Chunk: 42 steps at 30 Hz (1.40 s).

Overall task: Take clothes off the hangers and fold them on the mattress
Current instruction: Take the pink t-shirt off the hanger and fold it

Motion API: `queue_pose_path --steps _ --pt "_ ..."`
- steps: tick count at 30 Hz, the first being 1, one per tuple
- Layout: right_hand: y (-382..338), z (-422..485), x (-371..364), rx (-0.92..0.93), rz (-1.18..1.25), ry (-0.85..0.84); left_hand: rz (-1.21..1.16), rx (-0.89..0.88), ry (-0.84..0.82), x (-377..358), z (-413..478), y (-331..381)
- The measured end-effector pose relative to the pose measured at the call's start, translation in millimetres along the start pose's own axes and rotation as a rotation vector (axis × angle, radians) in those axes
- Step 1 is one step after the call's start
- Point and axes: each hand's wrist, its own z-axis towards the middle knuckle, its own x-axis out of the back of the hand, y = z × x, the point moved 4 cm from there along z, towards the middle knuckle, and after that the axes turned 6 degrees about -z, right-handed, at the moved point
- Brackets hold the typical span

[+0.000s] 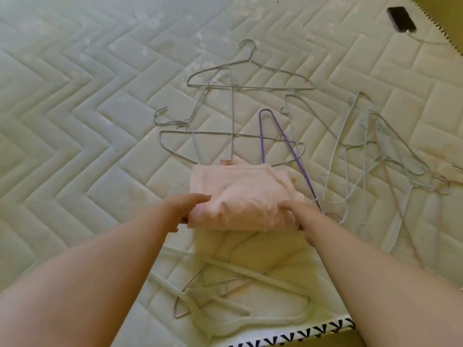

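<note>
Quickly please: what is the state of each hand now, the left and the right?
Left hand: holding the left edge of the folded pink garment.
Right hand: holding the right edge of the same garment.

Soft matt pink cloth garment (pixel 235 194) lies on quilted fabric mattress (pixel 87 101) among thin metal wire hangers (pixel 250 78).

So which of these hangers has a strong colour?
The purple hanger, lying just beyond the pink garment with one end by its right edge. The rest are all silver wire or pale.
</note>
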Motion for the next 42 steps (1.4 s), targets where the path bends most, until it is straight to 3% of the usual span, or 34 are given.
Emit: queue_pose_path --steps 3,6,11,13,18,22,26,30,36,42 --pt "30 12 -10 -0.011 -0.047 -0.005 -0.104 -0.001 0.043 -11 14 -24" --pt "31 22 -7 0.07 0.018 0.144 -0.23 -0.136 0.191 -8 25 -19" --pt "7 34 -9 0.164 0.026 0.139 -0.316 -0.328 0.113 -10 31 5" --pt "2 38 -5 0.184 0.033 0.18 -0.338 -0.353 0.157 -8 31 12" --pt "15 54 -13 0.017 -0.096 0.105 0.086 -0.177 0.389 -14 46 9" --pt "14 70 -17 -0.008 -0.06 0.07 -0.027 -0.062 0.401 -24 57 5" --pt "18 80 -21 0.001 -0.075 0.031 -0.239 -0.042 0.29 -26 69 -5" --pt "17 78 -14 0.004 0.014 0.042 -0.228 -0.158 0.286 -21 69 -3" --pt "9 42 -18 -0.018 0.166 -0.091 -0.14 -0.348 0.272 -14 33 17" --pt "14 -15 38 0.037 0.356 0.051 0.075 -0.563 0.306 -32 -41 56"
